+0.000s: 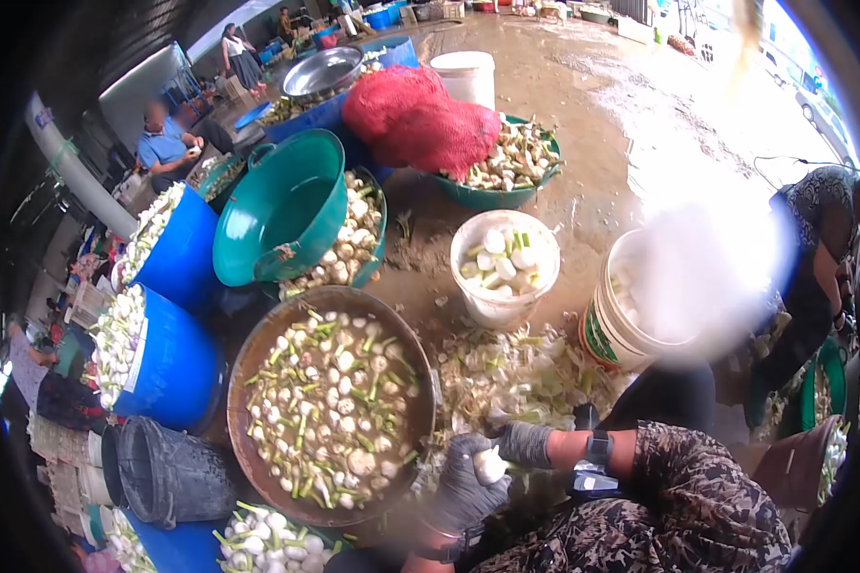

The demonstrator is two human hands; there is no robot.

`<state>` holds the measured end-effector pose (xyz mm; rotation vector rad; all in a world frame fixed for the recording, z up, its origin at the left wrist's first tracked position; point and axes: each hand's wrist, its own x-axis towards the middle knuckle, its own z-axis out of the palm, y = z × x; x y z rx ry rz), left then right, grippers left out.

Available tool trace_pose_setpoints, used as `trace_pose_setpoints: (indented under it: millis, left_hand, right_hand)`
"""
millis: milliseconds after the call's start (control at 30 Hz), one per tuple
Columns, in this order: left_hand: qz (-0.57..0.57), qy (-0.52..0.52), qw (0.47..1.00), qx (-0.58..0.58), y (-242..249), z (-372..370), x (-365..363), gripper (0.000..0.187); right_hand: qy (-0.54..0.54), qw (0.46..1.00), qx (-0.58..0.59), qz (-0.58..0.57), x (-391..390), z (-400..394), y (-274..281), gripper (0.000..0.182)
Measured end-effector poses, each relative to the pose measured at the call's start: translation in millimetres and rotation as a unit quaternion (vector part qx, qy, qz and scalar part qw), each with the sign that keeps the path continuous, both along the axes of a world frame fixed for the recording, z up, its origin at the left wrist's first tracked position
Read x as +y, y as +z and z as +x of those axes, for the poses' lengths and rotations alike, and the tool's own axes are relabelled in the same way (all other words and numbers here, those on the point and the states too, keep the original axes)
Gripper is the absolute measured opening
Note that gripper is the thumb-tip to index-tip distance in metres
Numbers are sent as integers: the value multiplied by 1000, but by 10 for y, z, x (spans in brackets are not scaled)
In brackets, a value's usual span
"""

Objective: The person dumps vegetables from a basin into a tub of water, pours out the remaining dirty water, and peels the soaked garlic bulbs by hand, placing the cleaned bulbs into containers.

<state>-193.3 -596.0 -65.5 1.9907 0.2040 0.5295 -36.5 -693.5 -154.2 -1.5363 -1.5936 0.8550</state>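
Both my hands wear grey gloves and meet low in the picture. My left hand (468, 487) is wrapped round a peeled white garlic bulb (490, 466). Beside the bulb, my right hand (526, 444) is closed, and what it may hold is hidden. Left of them stands a wide brown basin (239, 411) of water with floating bulbs and green stems. Loose peelings (506, 377) cover the ground just beyond my hands. Farther off, a white bucket (497, 304) contains peeled bulbs.
Blue barrels (182, 353) full of garlic and a dark bucket (177, 477) stand left. Behind are a tilted green tub (291, 205) and red net sacks (420, 119). A striped bucket (607, 329), partly behind a white blur, is right. Co-workers sit left and bend at right.
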Motion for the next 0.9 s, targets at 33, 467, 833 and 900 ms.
trace_pose_setpoints:
  millis: [33, 467, 833, 900]
  left_hand:
    - [-3, 7, 1000, -19, 13, -12, 10, 60]
    - [-154, 187, 969, 55, -457, -133, 190, 62]
    - [-228, 95, 967, 56, -184, -107, 132, 44]
    - [-261, 85, 961, 45, -266, -67, 105, 44]
  right_hand:
    - [14, 997, -76, -28, 18, 51, 183, 14]
    - [-188, 981, 27, -41, 32, -259, 870, 31]
    - [-245, 964, -44, -95, 129, 346, 548, 28]
    - [-190, 967, -105, -134, 129, 394, 451, 27]
